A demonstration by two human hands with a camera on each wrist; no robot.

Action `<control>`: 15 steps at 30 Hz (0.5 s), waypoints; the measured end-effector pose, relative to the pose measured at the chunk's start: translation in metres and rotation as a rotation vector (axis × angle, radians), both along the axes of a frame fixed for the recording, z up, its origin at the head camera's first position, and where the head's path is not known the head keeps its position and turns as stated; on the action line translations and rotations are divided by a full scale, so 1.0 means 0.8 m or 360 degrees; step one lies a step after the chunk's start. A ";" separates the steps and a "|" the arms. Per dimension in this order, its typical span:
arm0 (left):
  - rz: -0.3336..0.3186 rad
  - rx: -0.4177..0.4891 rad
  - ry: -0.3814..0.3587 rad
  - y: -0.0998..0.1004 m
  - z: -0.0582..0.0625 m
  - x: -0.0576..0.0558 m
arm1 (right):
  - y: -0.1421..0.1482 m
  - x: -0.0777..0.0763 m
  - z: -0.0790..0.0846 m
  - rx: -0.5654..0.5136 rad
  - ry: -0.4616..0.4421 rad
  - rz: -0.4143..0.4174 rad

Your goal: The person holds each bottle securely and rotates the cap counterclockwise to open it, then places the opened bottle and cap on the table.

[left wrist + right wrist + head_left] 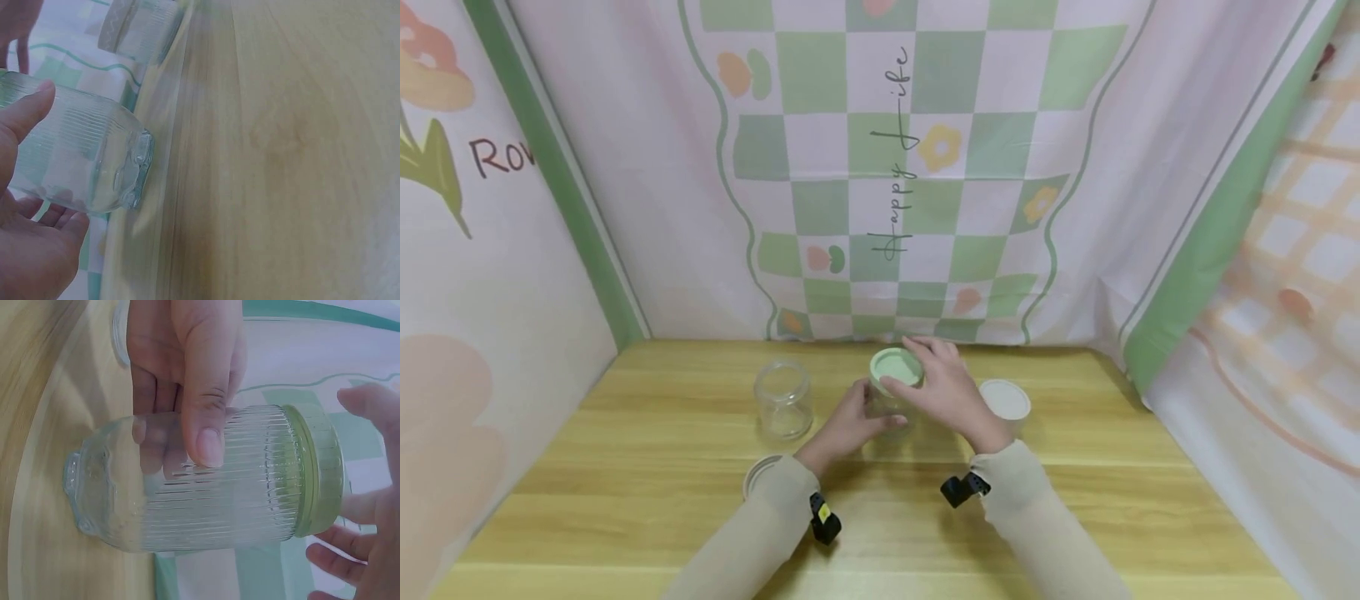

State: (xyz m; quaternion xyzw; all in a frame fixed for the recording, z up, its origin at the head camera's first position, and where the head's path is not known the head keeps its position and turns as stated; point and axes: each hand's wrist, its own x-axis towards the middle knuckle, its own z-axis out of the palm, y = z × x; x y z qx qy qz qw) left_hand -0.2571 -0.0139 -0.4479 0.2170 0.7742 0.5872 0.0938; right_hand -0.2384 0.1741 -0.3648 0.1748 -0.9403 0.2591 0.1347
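A ribbed clear glass jar (206, 487) with a pale green lid (897, 367) stands between my hands, in the middle of the table. My left hand (857, 421) grips the jar's side, thumb on the near face and fingers round the other side, as the left wrist view also shows. The right hand (943, 387) spreads round the lid from above and the right. In the right wrist view, its thumb is a little apart from the lid, while other fingers are close to the rim. Whether the jar's base touches the table is unclear.
An uncovered glass jar (784, 400) stands to the left. A jar with a white lid (1004, 399) is at the right, partly behind my right wrist. Near my left sleeve lies a pale round lid (760, 475), partly covered. A patterned curtain (887, 167) hangs behind the wooden table (662, 500).
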 end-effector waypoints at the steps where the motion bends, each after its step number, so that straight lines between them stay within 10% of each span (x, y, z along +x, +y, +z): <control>1: 0.0000 0.0000 -0.0002 0.000 0.000 0.000 | -0.001 0.000 0.000 0.0011 0.0018 -0.0021; 15: -0.0016 0.0037 0.0037 -0.001 -0.002 -0.002 | -0.012 -0.001 -0.008 0.0122 0.0125 -0.0192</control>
